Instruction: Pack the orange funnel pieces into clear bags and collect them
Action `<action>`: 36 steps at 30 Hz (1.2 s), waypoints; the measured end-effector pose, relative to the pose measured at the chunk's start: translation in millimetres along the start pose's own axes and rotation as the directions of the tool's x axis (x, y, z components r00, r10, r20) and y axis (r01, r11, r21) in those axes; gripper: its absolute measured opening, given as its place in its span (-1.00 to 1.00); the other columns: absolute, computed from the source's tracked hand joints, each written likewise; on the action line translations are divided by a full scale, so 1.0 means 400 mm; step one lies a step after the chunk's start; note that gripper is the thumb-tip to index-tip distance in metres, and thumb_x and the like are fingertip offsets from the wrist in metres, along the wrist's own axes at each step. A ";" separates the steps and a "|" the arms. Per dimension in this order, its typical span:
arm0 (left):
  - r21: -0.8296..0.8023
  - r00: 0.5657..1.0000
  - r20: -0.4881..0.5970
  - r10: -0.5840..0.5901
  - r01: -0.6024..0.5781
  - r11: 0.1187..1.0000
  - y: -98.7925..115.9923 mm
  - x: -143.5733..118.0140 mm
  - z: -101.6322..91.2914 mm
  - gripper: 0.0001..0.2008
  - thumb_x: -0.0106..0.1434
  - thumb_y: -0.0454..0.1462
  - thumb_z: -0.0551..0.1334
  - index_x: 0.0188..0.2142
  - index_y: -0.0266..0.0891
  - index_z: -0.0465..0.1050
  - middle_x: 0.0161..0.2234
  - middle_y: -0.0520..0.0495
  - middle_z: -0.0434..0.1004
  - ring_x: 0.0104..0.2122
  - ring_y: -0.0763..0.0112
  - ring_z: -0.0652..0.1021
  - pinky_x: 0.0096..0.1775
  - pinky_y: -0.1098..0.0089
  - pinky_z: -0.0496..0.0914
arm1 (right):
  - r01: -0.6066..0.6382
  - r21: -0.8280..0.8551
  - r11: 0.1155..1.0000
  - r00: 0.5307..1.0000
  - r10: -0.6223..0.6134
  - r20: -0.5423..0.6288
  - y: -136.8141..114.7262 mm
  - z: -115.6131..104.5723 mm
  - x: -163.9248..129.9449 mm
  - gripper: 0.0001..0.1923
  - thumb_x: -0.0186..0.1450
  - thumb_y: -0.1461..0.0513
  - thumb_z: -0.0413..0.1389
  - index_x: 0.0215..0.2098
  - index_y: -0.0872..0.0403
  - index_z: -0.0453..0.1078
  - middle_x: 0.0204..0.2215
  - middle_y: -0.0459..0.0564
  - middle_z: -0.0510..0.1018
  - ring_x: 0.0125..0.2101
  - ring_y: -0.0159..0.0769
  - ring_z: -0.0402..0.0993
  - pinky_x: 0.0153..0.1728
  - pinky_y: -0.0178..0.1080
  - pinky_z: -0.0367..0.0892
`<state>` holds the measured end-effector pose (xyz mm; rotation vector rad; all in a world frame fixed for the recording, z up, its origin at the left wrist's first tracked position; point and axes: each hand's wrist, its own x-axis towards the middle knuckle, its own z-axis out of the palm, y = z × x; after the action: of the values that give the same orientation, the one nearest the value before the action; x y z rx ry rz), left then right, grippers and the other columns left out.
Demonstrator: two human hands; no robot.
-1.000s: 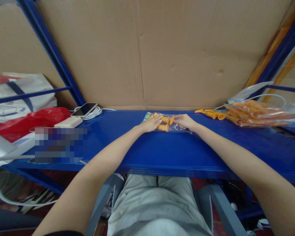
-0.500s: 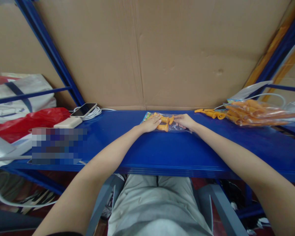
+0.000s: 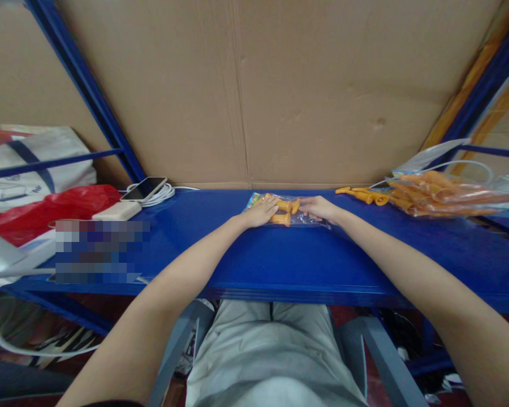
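Head view: I am pressing my left hand and right hand, fingers flat and gripping nothing, on the clear packet of orange toys at the surface's far edge.

Blue shelf. On it: small clear bag of orange toys, phone, white cord, red bag, big pile of orange toys.

A blue metal bench runs across the view beneath a wall of creased brown cardboard. Slanted blue steel shelf posts frame it on both sides. Grey frame legs stand below, over a dim, cluttered floor.
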<state>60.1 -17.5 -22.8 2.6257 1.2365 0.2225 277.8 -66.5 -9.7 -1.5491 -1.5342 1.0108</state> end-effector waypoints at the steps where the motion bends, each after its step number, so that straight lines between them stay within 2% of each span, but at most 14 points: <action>1: 0.011 1.000 0.007 -0.001 0.001 1.000 -0.001 0.002 0.000 -0.33 0.44 -0.07 -0.25 0.43 -0.38 -0.06 0.45 -0.12 -0.20 0.44 0.34 -0.14 0.38 0.29 -0.24 | 0.005 -0.004 1.000 1.000 -0.005 0.001 0.000 -0.004 0.003 -0.67 0.29 0.40 0.14 0.00 0.15 0.54 -0.68 -0.22 0.35 -0.78 -0.59 0.05 -0.79 -0.46 -0.05; 5: 0.040 1.000 0.016 -0.016 0.015 0.999 -0.017 0.010 0.002 -0.30 0.43 -0.06 -0.27 0.43 -0.40 -0.07 0.45 -0.11 -0.22 0.44 0.32 -0.16 0.38 0.32 -0.23 | 0.041 -0.130 0.991 0.990 -0.058 -0.128 -0.003 -0.051 0.018 -0.86 0.33 0.34 0.11 -0.30 0.20 0.53 -0.67 -0.14 0.36 -0.75 -0.54 0.11 -0.72 -0.41 0.06; 8: 0.032 0.999 -0.017 -0.042 0.043 0.999 -0.042 0.018 0.000 -0.30 0.42 -0.07 -0.26 0.42 -0.40 -0.04 0.45 -0.12 -0.18 0.43 0.30 -0.14 0.38 0.29 -0.21 | 0.031 -0.395 0.918 0.920 -0.180 -0.347 0.006 -0.122 0.026 -0.82 0.33 0.31 0.08 -0.33 0.17 0.53 -0.48 0.03 0.53 -0.56 -0.39 0.38 -0.52 -0.34 0.29; 11: 0.017 0.996 -0.055 -0.065 0.066 0.998 -0.081 0.026 -0.004 -0.30 0.41 -0.06 -0.24 0.41 -0.39 0.01 0.44 -0.14 -0.10 0.43 0.29 -0.11 0.38 0.28 -0.19 | -0.148 -0.664 0.733 0.824 -0.279 -0.493 0.038 -0.200 0.026 -0.73 0.33 0.34 0.02 -0.16 0.19 0.56 -0.12 0.25 0.58 -0.10 -0.08 0.52 -0.11 -0.16 0.38; 13: 0.032 0.994 -0.073 -0.081 0.083 0.996 -0.110 0.031 -0.007 -0.30 0.41 -0.04 -0.26 0.41 -0.37 0.03 0.44 -0.15 -0.08 0.43 0.30 -0.09 0.38 0.29 -0.19 | -0.297 -0.726 0.620 0.786 -0.274 -0.555 0.072 -0.242 0.025 -0.65 0.32 0.31 0.02 -0.01 0.22 0.52 0.04 0.35 0.50 0.07 0.07 0.42 0.01 -0.02 0.33; 15: 0.052 0.990 -0.089 -0.105 0.110 0.993 -0.135 0.033 -0.011 -0.30 0.42 -0.04 -0.28 0.41 -0.36 0.02 0.44 -0.16 -0.08 0.43 0.32 -0.06 0.38 0.27 -0.18 | -0.416 -0.732 0.539 0.778 -0.205 -0.593 0.108 -0.271 0.025 -0.58 0.28 0.28 0.05 0.07 0.26 0.48 0.09 0.41 0.46 0.13 0.15 0.37 0.05 0.07 0.29; 18: 0.066 0.986 -0.096 -0.133 0.140 0.988 -0.155 0.031 -0.016 -0.30 0.42 -0.06 -0.30 0.41 -0.38 0.00 0.44 -0.18 -0.08 0.42 0.33 -0.04 0.39 0.27 -0.18 | -0.485 -0.734 0.476 0.803 -0.091 -0.589 0.142 -0.293 0.032 -0.55 0.24 0.25 0.11 0.08 0.21 0.48 0.08 0.40 0.49 0.11 0.17 0.40 0.04 0.13 0.29; 20: 0.065 0.985 -0.096 -0.145 0.152 0.986 -0.156 0.027 -0.020 -0.31 0.42 -0.08 -0.29 0.41 -0.39 0.01 0.43 -0.18 -0.08 0.42 0.33 -0.03 0.39 0.27 -0.18 | -0.479 -0.736 0.479 0.807 -0.090 -0.584 0.144 -0.297 0.037 -0.59 0.27 0.21 0.10 0.03 0.18 0.51 0.01 0.37 0.55 0.06 0.16 0.45 0.01 0.11 0.32; 22: 0.061 0.984 -0.094 -0.153 0.159 0.985 -0.151 0.023 -0.022 -0.32 0.42 -0.10 -0.28 0.41 -0.41 0.01 0.43 -0.17 -0.07 0.43 0.33 -0.04 0.38 0.28 -0.18 | -0.445 -0.721 0.530 0.812 -0.100 -0.575 0.130 -0.294 0.040 -0.62 0.33 0.14 0.03 -0.06 0.19 0.55 -0.15 0.35 0.62 -0.04 0.11 0.54 -0.06 0.03 0.38; 25: 0.049 0.982 -0.096 -0.164 0.169 0.984 -0.145 0.019 -0.023 -0.33 0.42 -0.12 -0.25 0.41 -0.40 0.03 0.44 -0.14 -0.07 0.43 0.32 -0.06 0.38 0.31 -0.18 | -0.312 -0.682 0.661 0.866 -0.097 -0.491 0.100 -0.282 0.038 -0.51 0.42 0.11 -0.13 -0.25 0.19 0.59 -0.44 0.24 0.62 -0.29 -0.05 0.61 -0.20 -0.12 0.45; 27: 0.049 0.982 -0.106 -0.158 0.164 0.985 -0.145 0.019 -0.022 -0.34 0.42 -0.11 -0.24 0.40 -0.36 0.07 0.43 -0.11 -0.04 0.43 0.32 -0.04 0.38 0.29 -0.16 | -0.238 -0.685 0.688 0.887 -0.134 -0.443 0.087 -0.272 0.039 -0.49 0.43 0.13 -0.17 -0.27 0.18 0.59 -0.49 0.20 0.61 -0.35 -0.09 0.61 -0.23 -0.15 0.45; 30: 0.060 0.982 -0.117 -0.145 0.153 0.986 -0.146 0.019 -0.020 -0.34 0.42 -0.09 -0.25 0.40 -0.32 0.07 0.43 -0.11 -0.03 0.42 0.33 -0.02 0.39 0.27 -0.16 | -0.204 -0.763 0.613 0.878 -0.230 -0.419 0.091 -0.255 0.044 -0.59 0.37 0.23 -0.08 -0.07 0.19 0.58 -0.25 0.27 0.65 -0.17 -0.02 0.60 -0.13 -0.12 0.44; 32: 0.062 0.982 -0.115 -0.151 0.158 0.985 -0.144 0.017 -0.020 -0.33 0.42 -0.10 -0.26 0.41 -0.37 0.03 0.43 -0.14 -0.05 0.42 0.33 -0.02 0.38 0.29 -0.17 | -0.151 -0.828 0.539 0.891 -0.289 -0.350 0.107 -0.245 0.050 -0.55 0.31 0.31 -0.04 0.09 0.14 0.51 -0.02 0.27 0.59 0.00 0.01 0.52 -0.02 -0.07 0.40; 36: 0.054 0.979 -0.121 -0.166 0.174 0.983 -0.136 0.013 -0.021 -0.34 0.42 -0.12 -0.25 0.40 -0.40 0.04 0.43 -0.14 -0.05 0.42 0.33 -0.02 0.38 0.29 -0.15 | -0.044 -0.900 0.434 0.925 -0.323 -0.201 0.137 -0.233 0.060 -0.48 0.26 0.33 -0.02 0.15 0.03 0.47 0.17 0.16 0.47 0.19 0.04 0.34 0.12 0.07 0.28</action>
<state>21.3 21.3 -29.0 2.5732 1.5227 0.3133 385.1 -40.9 -20.1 -2.0633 -2.0078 -0.3596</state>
